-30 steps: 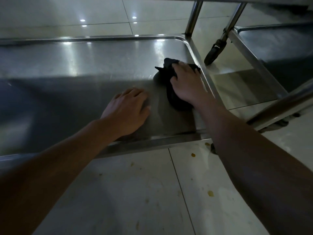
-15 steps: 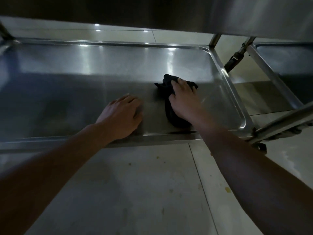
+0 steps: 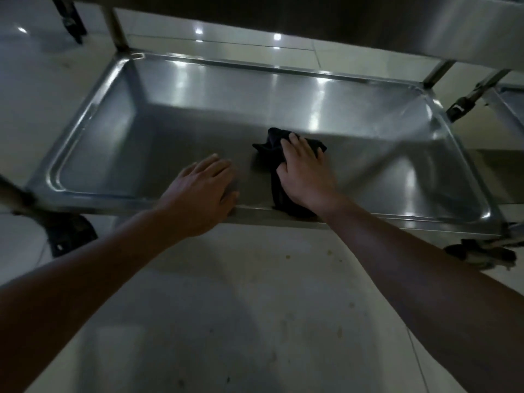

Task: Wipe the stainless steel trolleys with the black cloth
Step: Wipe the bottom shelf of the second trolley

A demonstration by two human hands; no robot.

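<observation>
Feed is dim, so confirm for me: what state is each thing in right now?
Black cloth: bunched, flat on the shelf under the right hand.
Right hand: fingers spread, pressing the cloth.
Left hand: flat on the shelf, holding nothing.
Stainless steel trolley's lower shelf: bare, shiny.

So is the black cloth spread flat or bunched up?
Bunched up: the black cloth lies crumpled in folds under the right hand on the trolley shelf.
</observation>
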